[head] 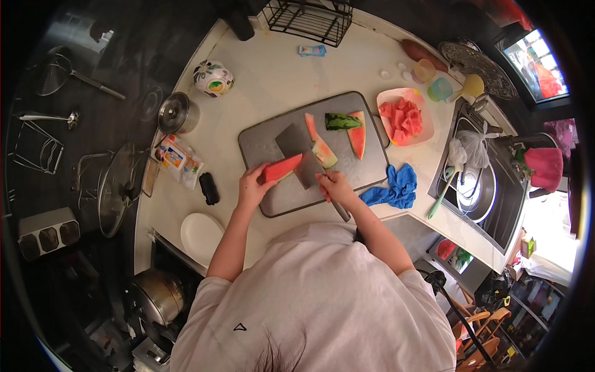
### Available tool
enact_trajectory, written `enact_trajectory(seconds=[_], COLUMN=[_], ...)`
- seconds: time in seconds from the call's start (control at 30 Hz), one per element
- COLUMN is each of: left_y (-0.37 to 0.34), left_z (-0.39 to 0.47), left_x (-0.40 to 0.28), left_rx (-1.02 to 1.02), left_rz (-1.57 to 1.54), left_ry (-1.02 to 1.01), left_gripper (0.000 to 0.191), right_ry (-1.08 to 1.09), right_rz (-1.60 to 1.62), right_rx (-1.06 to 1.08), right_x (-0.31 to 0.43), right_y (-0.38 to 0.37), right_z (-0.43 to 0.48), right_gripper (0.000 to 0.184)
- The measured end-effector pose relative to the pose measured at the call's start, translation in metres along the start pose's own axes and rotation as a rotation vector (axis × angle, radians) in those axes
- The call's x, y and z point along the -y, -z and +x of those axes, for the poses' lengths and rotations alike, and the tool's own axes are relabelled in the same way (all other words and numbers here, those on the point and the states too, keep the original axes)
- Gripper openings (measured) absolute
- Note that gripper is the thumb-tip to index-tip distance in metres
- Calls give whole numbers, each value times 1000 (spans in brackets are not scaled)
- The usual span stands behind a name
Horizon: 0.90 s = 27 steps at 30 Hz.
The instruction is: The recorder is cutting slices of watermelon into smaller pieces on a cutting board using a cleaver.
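Observation:
My left hand (254,187) grips a wedge of red watermelon (281,168) by its left end, over the left part of a grey cutting board (288,204). The handle of a wide-bladed cleaver (297,153) is held in my right hand (335,187), and its blade stands close to the wedge's right end. Right of the blade lie strips of watermelon rind (324,153) on the board. Farther right, a dark green piece of rind (342,122) rests against a thin watermelon slice (358,142). A pink-white bowl (430,135) beyond the board's right side holds cut red watermelon chunks (402,118).
A blue cloth (403,186) lies by the board's right corner, near the sink (485,200). To the left are a white plate (202,237), a black object (209,189), a wipes packet (176,158) and a lidded steel pot (179,114). A black wire rack (309,23) stands at the back.

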<state>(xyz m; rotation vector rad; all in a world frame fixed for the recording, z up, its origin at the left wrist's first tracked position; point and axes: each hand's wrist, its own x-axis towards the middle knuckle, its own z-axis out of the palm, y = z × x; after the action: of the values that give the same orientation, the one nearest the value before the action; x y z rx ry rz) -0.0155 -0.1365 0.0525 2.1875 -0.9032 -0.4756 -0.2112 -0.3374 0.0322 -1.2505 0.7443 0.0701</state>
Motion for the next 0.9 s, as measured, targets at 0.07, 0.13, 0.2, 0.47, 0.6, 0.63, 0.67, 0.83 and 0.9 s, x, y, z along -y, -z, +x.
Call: enact_trajectory(seconds=[0.07,0.13,0.2,0.47,0.6,0.63,0.67,0.83,0.9], left_y=[0,0,0,0,0,-1,-1,-2,-3], left_z=[0,-1,-1,-5,-5,-5,-6,-6,-7], left_x=[0,3,4,2,5,5,5,6,7], left_rx=[-4,-8,-9,-20,-29,-27,-23,-32,-42], left_rz=[34,69,-12,-55,-58,-58,-56,-67,-98], left_ry=[-19,-41,-2,13,12,11,25,25,27], left_gripper=[59,58,58,59,60,60,60,60,60], right_ry=[-24,-46,-131,-38,-15,-16,-3,-26,-36], right_rz=[32,66,251,38,9,10,12,47,8], right_rx=[7,11,49,10,-17,-19,-19,-26,-37], right_x=[0,-3,-7,10,9,8,7,12,14], right_y=[1,-1,-3,-1,-2,-3,-4,-10,-13], right_z=[0,0,4,-7,-9,-9,-10,-10,-8], right_gripper=[39,38,38,38,38,38,38,38,39])
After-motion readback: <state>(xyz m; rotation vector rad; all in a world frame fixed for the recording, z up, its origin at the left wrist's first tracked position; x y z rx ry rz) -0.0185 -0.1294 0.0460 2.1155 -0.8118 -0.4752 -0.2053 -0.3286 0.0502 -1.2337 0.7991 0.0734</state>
